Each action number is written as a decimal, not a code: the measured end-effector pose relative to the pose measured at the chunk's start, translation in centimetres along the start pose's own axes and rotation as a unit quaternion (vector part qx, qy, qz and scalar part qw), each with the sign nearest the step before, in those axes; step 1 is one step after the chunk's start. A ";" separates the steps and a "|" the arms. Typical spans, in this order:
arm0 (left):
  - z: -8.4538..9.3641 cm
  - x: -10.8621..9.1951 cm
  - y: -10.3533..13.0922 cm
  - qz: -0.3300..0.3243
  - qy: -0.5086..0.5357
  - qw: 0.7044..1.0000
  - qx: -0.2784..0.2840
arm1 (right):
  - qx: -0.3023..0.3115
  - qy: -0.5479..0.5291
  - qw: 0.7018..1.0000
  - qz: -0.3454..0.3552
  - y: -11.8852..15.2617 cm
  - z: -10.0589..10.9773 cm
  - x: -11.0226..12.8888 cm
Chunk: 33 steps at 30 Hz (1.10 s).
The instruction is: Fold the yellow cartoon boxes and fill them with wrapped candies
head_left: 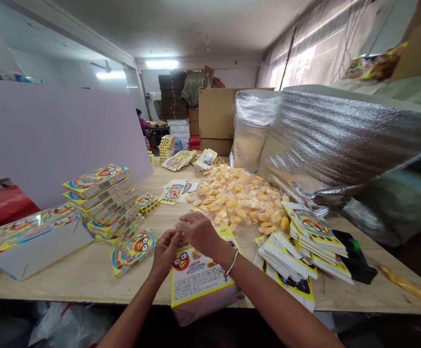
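Observation:
A yellow-edged printed carton point(203, 278) with a cartoon face lies at the table's front edge, jutting slightly over it. Above its far left corner, my left hand point(166, 249) is closed, thumb and forefinger pinched together; anything between them is too small to make out. My right hand point(200, 234), with a bracelet on the wrist, reaches across the carton with bent fingers close to the left fingertips. Its grip is hidden by the back of the hand. Just beyond lies a heap of small yellow pieces in clear wrappers point(237, 195). One small printed box point(133, 250) rests left of my left hand.
On the left are stacked printed boxes point(99, 198) and a long display carton point(39, 237). Flat printed cartons point(286, 256) pile up at right, near a black tape dispenser point(355, 256). A silver foil-lined bag point(341, 145) stands behind them. A person point(143, 123) sits far back.

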<state>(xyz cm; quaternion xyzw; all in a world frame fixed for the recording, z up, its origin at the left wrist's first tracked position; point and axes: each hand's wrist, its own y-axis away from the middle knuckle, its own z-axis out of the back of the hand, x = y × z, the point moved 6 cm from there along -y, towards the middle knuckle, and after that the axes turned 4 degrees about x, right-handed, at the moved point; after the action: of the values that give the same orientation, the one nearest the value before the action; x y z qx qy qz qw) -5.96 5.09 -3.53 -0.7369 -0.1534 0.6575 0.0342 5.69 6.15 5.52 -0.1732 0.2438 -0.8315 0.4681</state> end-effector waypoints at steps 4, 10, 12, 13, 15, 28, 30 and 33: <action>0.2 0.5 -0.1 -0.013 -0.007 1.000 -0.003 | 0.014 -0.025 0.999 -0.021 -0.3 -0.6 -0.6; 0.4 -0.2 -0.1 -0.043 -0.064 0.997 0.016 | 0.029 0.018 0.999 0.021 -0.6 -0.6 0.0; 0.5 -0.5 0.0 -0.048 -0.087 0.995 0.016 | 0.045 0.048 0.996 0.054 -0.5 -0.6 0.6; 0.6 -0.6 0.0 -0.050 -0.097 0.994 0.015 | 0.050 0.065 0.994 0.068 -0.4 -0.7 1.0; 0.6 -0.8 0.0 -0.053 -0.112 0.992 0.011 | 0.052 0.095 0.991 0.081 -0.3 -1.0 1.8; 0.7 -1.2 1.0 -0.048 -0.127 0.991 -0.016 | -0.300 0.206 0.762 -0.535 13.7 20.4 -16.3; 0.5 -1.4 0.9 -0.053 -0.124 0.991 -0.025 | -0.346 0.284 0.727 -0.521 16.9 23.3 -13.8; 0.0 -2.0 0.4 -0.063 -0.122 0.990 -0.029 | -0.177 0.153 0.934 -0.272 14.4 16.9 -5.7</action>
<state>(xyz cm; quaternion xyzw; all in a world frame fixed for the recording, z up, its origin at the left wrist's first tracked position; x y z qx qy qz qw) -6.10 4.12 -1.73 -0.6404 -0.2216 0.7346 0.0345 27.24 0.55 10.90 -0.1835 0.3989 -0.8870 0.1430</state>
